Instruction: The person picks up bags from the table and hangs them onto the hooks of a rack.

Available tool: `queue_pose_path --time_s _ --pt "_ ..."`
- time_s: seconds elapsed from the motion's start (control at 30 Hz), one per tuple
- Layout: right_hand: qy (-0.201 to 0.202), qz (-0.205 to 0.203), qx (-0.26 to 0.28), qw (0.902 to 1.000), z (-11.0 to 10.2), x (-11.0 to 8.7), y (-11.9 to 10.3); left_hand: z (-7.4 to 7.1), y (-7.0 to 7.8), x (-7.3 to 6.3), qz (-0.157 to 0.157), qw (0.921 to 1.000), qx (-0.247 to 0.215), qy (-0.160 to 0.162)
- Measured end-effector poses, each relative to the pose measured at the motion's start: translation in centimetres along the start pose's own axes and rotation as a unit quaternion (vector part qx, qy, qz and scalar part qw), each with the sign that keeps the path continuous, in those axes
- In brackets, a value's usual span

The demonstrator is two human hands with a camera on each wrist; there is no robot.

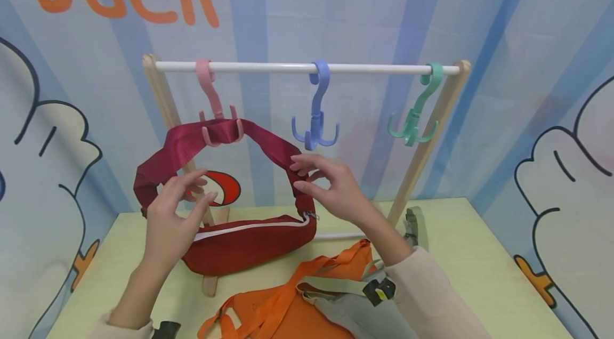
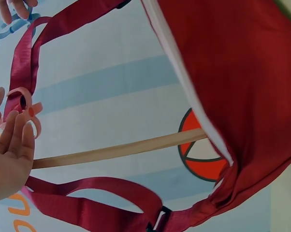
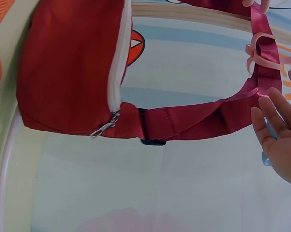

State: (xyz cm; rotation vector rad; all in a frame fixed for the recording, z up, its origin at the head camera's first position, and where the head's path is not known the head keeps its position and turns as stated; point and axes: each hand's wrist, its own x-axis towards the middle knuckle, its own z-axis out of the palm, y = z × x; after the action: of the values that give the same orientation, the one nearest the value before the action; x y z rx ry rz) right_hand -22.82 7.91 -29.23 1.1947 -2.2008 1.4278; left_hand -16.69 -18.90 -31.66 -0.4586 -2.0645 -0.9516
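A dark red waist bag [image 1: 254, 245] with a white zipper hangs by its strap [image 1: 273, 144] from the pink hook [image 1: 211, 99]. The strap lies in the hook's lower prongs, and the bag's body is low near the table. My left hand [image 1: 172, 216] is beside the strap's left side, fingers loosely bent and thumb apart. On the other side my right hand [image 1: 331, 184] has its fingertips right at the strap, thumb spread away. In the right wrist view, the fingers [image 3: 276, 116] are relaxed next to the strap, with nothing gripped.
A white rail [image 1: 268, 67] on wooden posts also carries a blue hook [image 1: 316, 110] and a green hook [image 1: 417, 110]. Orange straps and fabric [image 1: 268, 307] and a grey bag [image 1: 364, 312] with a black buckle lie on the pale table [image 1: 460, 264] in front.
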Motion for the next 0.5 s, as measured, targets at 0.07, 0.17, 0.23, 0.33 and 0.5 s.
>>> queue_pose_path --time_s 0.07,0.17,0.23,0.33,0.5 --pt "-0.009 0.015 -0.005 0.9998 0.0 -0.5 0.3 0.4 -0.1 -0.4 -0.007 0.9999 -0.002 -0.011" --pt "-0.026 0.046 -0.012 0.9985 0.0 -1.4 1.0 1.1 -0.4 -1.2 -0.010 0.9995 -0.004 -0.029" --pt "-0.041 0.070 -0.013 0.9966 0.0 -2.1 1.6 1.6 -0.7 -1.8 -0.018 0.9988 -0.004 -0.046" --pt "-0.062 0.096 -0.015 0.9933 0.1 -3.2 2.4 2.2 -1.2 -2.9 -0.038 0.9965 -0.003 -0.075" --pt "-0.094 0.130 -0.012 0.9869 0.3 -5.1 4.0 3.4 -2.0 -4.7 -0.085 0.9863 -0.012 -0.141"
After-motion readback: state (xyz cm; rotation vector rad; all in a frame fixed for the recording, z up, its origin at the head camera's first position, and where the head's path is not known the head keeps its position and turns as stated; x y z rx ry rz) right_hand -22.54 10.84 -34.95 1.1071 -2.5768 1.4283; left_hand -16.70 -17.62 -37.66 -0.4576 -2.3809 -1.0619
